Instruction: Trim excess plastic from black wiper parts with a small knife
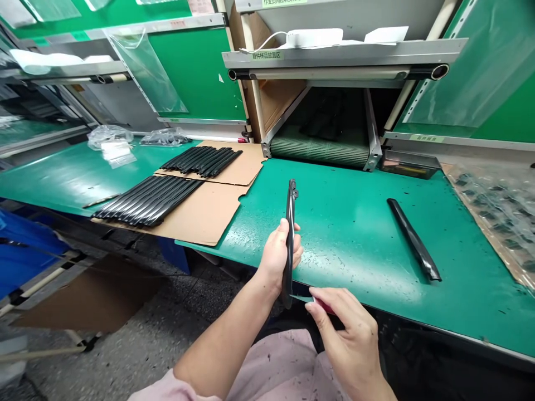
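My left hand (273, 253) is closed around the middle of a long, glossy black plastic part (290, 217), which has small tabs near its top end. The part stands almost upright, over the front edge of the table. In my right hand (353, 328) is a small knife (302, 299) with a thin blade and a red handle, pinched between thumb and fingers. Its blade tip meets the lower end of the part; whether it is cutting in, I cannot tell. Another black plastic part (413, 239) lies on the green table to the right.
Two rows of similar black parts (146, 200) lie on cardboard sheets (217, 214) at left. A conveyor belt (320, 147) opens at the back under a shelf (346, 54). Bagged pieces (501, 206) lie far right, near a clear tray (409, 163). Black shavings dot the green table (346, 223).
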Motion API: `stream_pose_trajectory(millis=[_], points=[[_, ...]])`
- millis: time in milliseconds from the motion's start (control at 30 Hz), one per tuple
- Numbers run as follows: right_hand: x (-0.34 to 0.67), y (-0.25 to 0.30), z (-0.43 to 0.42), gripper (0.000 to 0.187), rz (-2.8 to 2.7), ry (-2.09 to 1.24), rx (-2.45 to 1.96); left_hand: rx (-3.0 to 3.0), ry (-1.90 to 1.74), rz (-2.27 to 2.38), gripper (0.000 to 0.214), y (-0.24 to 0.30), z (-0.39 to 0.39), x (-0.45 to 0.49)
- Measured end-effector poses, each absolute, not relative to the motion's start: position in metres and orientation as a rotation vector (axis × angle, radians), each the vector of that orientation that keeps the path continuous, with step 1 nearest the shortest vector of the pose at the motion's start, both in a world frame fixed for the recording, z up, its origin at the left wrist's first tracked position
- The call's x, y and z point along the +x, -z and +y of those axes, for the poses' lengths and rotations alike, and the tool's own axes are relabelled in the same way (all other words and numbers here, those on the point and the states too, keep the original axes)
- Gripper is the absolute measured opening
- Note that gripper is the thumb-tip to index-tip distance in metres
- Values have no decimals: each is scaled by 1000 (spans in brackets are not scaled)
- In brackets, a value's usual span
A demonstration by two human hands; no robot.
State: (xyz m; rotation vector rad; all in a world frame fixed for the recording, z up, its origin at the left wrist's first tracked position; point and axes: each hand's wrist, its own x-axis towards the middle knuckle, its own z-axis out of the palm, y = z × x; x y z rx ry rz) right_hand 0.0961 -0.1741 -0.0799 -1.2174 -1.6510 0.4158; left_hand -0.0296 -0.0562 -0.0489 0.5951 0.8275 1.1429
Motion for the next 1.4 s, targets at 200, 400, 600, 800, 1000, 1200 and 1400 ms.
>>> stream_pose_trajectory(millis=[200,400,600,800,1000,1200,1400], points=[[90,86,-176,21,-1577,-295,-1253,567,-1120,804,34,48,-62,-26],[92,83,-165,20,-1532,-197,-1250,569,-1064,781,39,46,-74,-19],[103,72,-139,17,-1447,-80,-1242,589,-995,751,52,41,-90,-11],[117,59,-115,16,-1380,-17,-1251,651,-896,720,53,40,-102,-9],[126,49,-99,13,-1310,68,-1250,672,-817,736,51,39,-112,-11],[136,47,-97,17,-1047,129,-1310,649,-715,698,56,48,-114,-14],[143,51,-112,19,-1131,-180,-1330,798,-685,586,48,39,-114,-20]])
